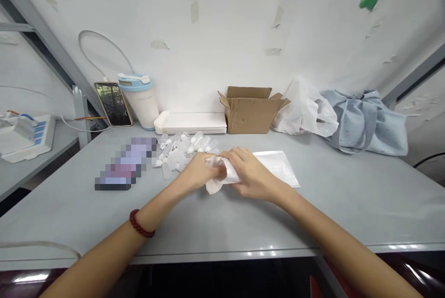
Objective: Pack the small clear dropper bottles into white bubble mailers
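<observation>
Both hands meet above the middle of the table, on a white plastic mailer (231,173) whose mouth gapes toward the left. My left hand (200,170) is closed at that mouth, its thumb reaching inside the opening. Wrapped around the mailer's body is my right hand (252,175). To the right of that hand, a flat shiny white padded envelope (278,166) lies on the table; whether it is part of the held mailer is hidden by the hand. Small clear and white plastic pieces (179,152) with loops lie heaped just behind my left hand.
Along the wall stand a phone (113,104), a tumbler (141,103), a stack of white envelopes (191,123), an open cardboard box (251,115), a white plastic bag (304,110) and a blue cloth bag (368,122). A pixelated flat object (128,163) lies left on the grey table (347,205).
</observation>
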`<state>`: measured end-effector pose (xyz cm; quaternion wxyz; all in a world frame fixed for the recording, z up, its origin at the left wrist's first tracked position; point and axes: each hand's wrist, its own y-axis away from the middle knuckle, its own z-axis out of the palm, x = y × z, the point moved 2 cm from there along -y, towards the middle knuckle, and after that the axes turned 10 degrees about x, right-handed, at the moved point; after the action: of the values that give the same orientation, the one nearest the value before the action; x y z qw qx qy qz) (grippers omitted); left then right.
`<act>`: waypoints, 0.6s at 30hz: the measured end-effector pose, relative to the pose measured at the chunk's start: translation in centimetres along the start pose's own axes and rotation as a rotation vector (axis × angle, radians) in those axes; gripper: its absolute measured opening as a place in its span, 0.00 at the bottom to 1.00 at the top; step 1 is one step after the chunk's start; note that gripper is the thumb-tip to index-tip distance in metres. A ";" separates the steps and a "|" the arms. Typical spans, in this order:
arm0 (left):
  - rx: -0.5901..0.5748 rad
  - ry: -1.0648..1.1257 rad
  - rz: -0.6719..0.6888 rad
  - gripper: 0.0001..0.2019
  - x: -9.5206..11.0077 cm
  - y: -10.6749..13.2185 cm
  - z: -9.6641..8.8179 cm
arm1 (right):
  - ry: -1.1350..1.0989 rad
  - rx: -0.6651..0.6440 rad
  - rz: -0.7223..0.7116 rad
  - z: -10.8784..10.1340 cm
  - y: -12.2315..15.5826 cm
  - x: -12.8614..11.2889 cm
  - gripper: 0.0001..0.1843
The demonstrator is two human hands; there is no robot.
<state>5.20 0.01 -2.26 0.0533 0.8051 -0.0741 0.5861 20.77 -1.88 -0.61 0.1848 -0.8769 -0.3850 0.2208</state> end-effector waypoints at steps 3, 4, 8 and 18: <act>0.069 -0.074 0.074 0.05 0.0 0.2 0.7 | 0.044 -0.029 -0.050 0.5 0.2 -0.7 0.31; 0.099 -0.081 0.075 0.05 0.0 0.1 0.7 | 0.067 -0.027 -0.059 0.5 0.2 -0.8 0.32; 0.263 -0.041 0.010 0.06 0.0 -0.2 -0.2 | 0.260 0.066 -0.088 0.6 0.2 -0.8 0.35; 0.175 0.397 -0.204 0.12 -0.1 -0.3 -0.9 | 0.519 0.239 -0.046 2.6 0.0 0.5 0.22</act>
<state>4.37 0.51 -2.04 0.0555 0.6791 0.0707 0.7285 19.74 -1.13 -2.88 0.3843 -0.8671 -0.3157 0.0284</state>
